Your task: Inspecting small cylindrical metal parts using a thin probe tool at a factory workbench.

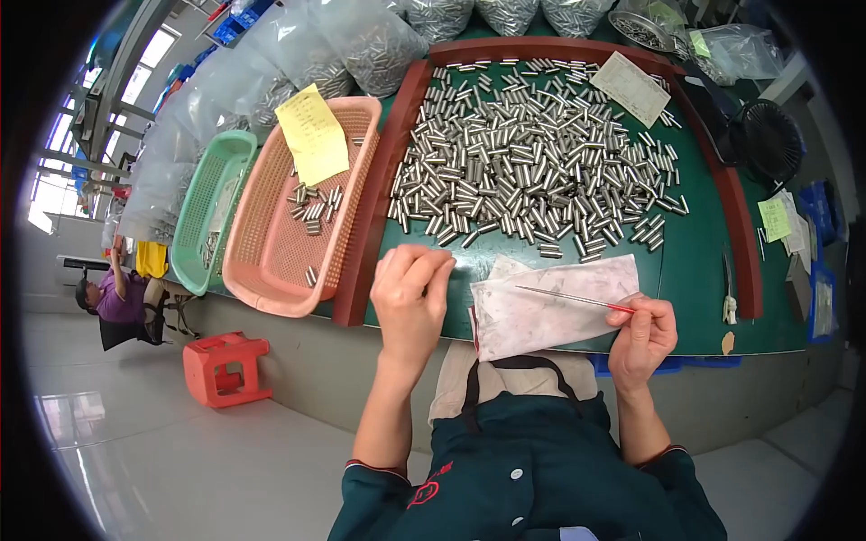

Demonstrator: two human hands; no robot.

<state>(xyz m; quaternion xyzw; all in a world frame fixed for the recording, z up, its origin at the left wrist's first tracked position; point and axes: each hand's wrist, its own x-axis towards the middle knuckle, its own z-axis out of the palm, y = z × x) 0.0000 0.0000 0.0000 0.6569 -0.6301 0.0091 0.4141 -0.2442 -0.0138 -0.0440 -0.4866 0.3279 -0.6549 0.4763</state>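
My left hand rests near the green table's front edge with fingers curled; whether it holds a small metal tube is hidden. My right hand pinches the red handle of a thin metal rod, which points left over a stained white cloth. Just beyond both hands lies a wide heap of several small shiny metal tubes on the green work surface, which is framed by a dark red rim.
A pink basket with a few tubes and a yellow note sits left of the rim, with a green basket beside it. Plastic bags of tubes line the back. A red stool and a seated person are at the left.
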